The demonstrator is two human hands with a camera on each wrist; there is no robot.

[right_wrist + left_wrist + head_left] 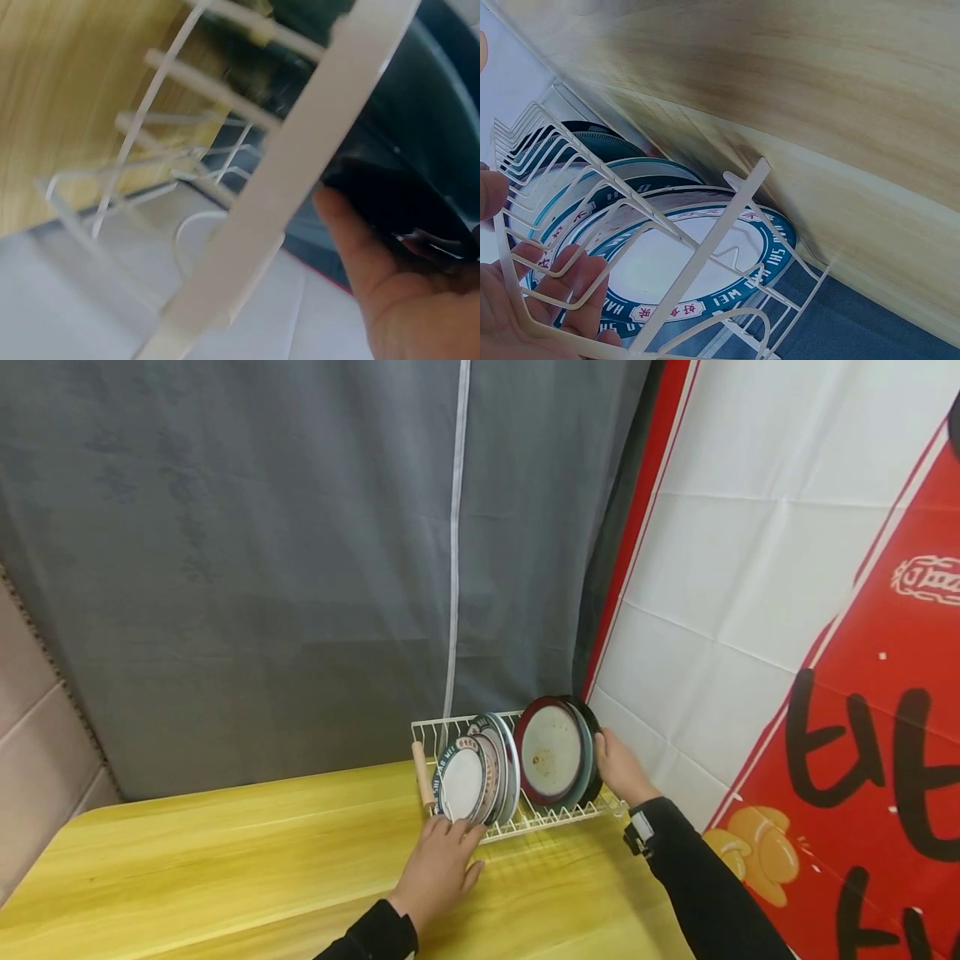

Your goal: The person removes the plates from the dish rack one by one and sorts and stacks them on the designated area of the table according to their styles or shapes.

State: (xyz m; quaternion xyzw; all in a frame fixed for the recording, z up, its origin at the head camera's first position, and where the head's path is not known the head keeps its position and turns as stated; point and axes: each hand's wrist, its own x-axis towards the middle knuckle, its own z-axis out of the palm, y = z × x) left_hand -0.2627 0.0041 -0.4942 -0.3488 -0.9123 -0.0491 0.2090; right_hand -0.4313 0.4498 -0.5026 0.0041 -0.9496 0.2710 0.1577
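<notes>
A white wire dish rack point(540, 827) stands on the wooden table with several plates upright in it. On its left side are white plates, the front one point(462, 783) with a dark teal lettered rim. On the right a maroon-rimmed plate point(553, 756) leans before a grey-green plate and a black plate point(591, 717). My left hand point(438, 868) grips the rack's front edge; in the left wrist view its fingers point(587, 292) reach in behind the wires, close to the lettered plates. My right hand point(622, 770) holds the black plate's right edge, its other fingers partly hidden.
A wooden handle point(422, 774) runs along the rack's left end. Behind the yellow wooden table point(225, 860) hangs a grey curtain point(262, 568). A white and red printed sheet point(720, 610) rises close beside my right hand.
</notes>
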